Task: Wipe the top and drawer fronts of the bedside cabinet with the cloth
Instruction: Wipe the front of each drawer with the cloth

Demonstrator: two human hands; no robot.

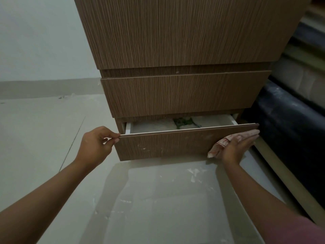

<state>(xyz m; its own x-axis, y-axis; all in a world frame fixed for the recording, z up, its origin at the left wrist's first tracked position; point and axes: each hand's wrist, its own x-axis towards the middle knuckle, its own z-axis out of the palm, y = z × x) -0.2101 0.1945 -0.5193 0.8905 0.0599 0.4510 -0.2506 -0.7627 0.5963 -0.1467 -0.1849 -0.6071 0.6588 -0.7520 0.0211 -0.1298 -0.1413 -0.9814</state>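
Note:
The wood-grain bedside cabinet [184,32] fills the upper middle of the head view. Its upper drawer front [175,95] is closed. The bottom drawer [167,145] stands pulled out a little, with white specks on its front. My left hand [95,143] pinches the top left corner of that drawer front. My right hand [235,148] lies flat on a pink and white cloth [218,148], pressing it against the right end of the bottom drawer front. Part of the cloth is hidden under my fingers.
Inside the open drawer lie pale fabric and something green [182,122]. A dark bed base and mattress [290,120] stand close on the right. Pale floor tiles [167,199] with white dust marks spread below, and a wall with a skirting strip [44,88] is at the left.

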